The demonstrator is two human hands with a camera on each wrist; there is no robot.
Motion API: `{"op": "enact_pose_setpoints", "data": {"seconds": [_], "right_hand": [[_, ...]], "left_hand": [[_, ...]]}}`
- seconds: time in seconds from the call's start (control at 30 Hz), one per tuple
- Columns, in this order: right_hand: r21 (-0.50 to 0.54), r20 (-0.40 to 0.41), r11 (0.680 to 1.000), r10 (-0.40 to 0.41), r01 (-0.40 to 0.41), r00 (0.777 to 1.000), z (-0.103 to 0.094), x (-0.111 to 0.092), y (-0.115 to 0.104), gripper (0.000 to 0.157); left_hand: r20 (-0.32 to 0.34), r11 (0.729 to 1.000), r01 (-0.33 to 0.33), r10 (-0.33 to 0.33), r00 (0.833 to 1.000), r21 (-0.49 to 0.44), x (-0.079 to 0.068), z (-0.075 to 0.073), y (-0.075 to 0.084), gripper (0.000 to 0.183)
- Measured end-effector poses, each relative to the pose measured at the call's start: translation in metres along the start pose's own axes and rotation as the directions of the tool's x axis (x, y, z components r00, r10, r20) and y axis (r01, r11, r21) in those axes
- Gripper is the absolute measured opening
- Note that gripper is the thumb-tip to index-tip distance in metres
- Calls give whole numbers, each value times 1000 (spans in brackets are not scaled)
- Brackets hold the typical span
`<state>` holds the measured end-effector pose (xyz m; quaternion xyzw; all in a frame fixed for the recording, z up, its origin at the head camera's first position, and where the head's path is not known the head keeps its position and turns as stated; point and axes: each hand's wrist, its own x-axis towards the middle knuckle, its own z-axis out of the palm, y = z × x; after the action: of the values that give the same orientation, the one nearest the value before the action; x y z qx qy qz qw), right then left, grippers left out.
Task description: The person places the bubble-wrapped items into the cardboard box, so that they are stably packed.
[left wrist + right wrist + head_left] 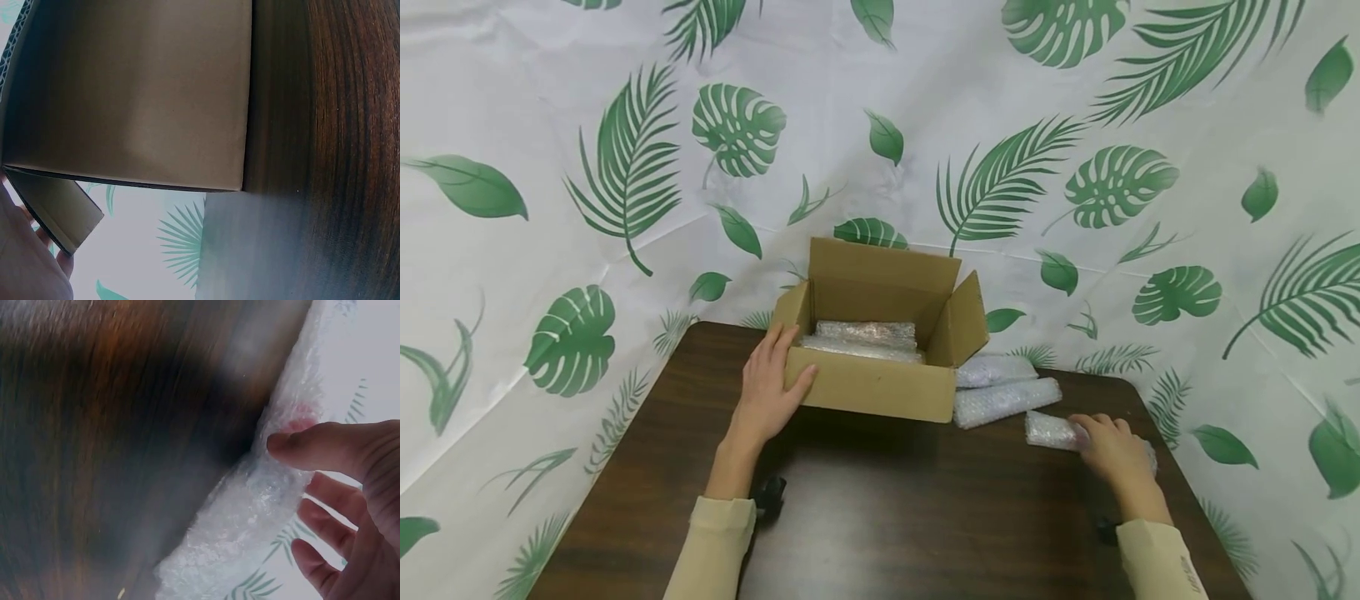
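An open cardboard box [872, 390] stands toward the back of the dark wooden table, with bubble-wrapped packages [865, 335] inside. My left hand [767, 392] grips its left front corner, thumb against the front panel and fingers along the left flap; in the left wrist view the fingers show behind that flap [62, 209]. Near the table's right edge, my right hand [1112, 450] holds a bubble-wrapped roll [1051, 431]. The right wrist view shows the thumb lying across the bubble wrap [231, 519], with a reddish patch showing through, and the other fingers on the far side.
Two more bubble-wrapped rolls [1007, 400] lie on the table beside the box's right side. A leaf-printed white curtain [880, 108] hangs behind and around the table [880, 517]. The box's right flap [970, 317] sticks outward and its back flap stands up.
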<state>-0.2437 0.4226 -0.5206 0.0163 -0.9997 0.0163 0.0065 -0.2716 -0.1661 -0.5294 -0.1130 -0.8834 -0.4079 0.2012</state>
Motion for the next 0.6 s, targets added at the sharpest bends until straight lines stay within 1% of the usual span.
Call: {"op": "enact_pose_setpoints", "data": {"seconds": [0.17, 0.37, 0.6], "right_hand": [[-35, -1, 999, 11, -11, 1000, 2, 2, 4, 48], [-49, -44, 999, 20, -22, 999, 4, 3, 3, 48], [-31, -12, 997, 73, -73, 997, 8, 1, 5, 49]], "left_hand": [[6, 1000, 3, -3, 1000, 3, 1, 0, -1, 73], [6, 1000, 1, -1, 1000, 4, 2, 0, 0, 73], [18, 1000, 12, -12, 1000, 10, 1, -1, 0, 74]]}}
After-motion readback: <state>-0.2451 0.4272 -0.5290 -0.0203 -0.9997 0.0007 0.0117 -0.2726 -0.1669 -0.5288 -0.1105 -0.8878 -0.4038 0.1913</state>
